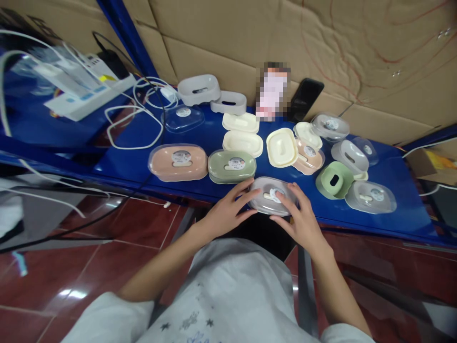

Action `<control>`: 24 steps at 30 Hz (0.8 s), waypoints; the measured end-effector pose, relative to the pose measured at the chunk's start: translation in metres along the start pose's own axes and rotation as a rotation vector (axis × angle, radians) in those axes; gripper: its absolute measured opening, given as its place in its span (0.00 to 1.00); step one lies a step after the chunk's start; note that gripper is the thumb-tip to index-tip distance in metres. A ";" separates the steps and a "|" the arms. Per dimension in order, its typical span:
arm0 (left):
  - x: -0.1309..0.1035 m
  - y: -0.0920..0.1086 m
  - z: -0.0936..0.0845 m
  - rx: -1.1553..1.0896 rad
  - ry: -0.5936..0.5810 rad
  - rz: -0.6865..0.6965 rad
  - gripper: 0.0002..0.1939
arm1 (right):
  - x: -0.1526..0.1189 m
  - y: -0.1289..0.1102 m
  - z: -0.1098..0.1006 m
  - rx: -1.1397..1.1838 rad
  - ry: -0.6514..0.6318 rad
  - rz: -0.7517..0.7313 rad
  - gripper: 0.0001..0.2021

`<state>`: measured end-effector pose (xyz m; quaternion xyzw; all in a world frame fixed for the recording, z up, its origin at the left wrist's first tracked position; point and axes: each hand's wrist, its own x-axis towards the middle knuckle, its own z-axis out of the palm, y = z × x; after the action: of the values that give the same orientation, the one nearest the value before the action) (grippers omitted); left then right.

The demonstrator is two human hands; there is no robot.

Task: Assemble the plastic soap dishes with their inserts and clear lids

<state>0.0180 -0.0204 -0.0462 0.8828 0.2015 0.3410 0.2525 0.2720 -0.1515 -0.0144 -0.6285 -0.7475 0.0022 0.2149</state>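
A grey oval plastic box with a clear lid [264,206] sits at the blue table's front edge, between my two hands. My left hand [233,208] grips its left end, fingers on the lid's rim and thumb low at the front. On the right end, my right hand [300,213] holds it with fingertips on the lid near a round white label. To the left stand a green lidded box [221,167] and a pink lidded box [167,164]. A square cream piece [281,148] and a smaller pink lidded box [314,164] lie just behind.
Two grey trays [200,93], a loose clear lid [178,121] and cream pieces [244,144] fill the back. A green holder [330,183] and grey lidded box [373,202] stand right. Two phones, one a black phone [307,97], lean on cardboard. Cables and a power strip [80,102] lie left.
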 end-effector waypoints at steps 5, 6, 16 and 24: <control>-0.011 -0.021 -0.062 0.433 0.272 -0.074 0.27 | -0.008 0.006 0.001 0.030 0.062 0.069 0.38; -0.013 -0.029 -0.074 0.512 0.290 -0.127 0.25 | -0.008 0.005 0.001 0.025 0.060 0.055 0.39; 0.036 -0.091 -0.101 0.349 0.133 -0.240 0.23 | 0.039 -0.032 0.025 0.023 -0.027 -0.139 0.33; 0.105 -0.167 -0.156 0.488 0.112 -0.412 0.25 | 0.080 -0.043 0.038 0.021 -0.088 -0.221 0.28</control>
<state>-0.0510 0.2153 0.0086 0.8379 0.4652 0.2725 0.0856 0.2103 -0.0754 -0.0115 -0.5394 -0.8208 0.0141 0.1877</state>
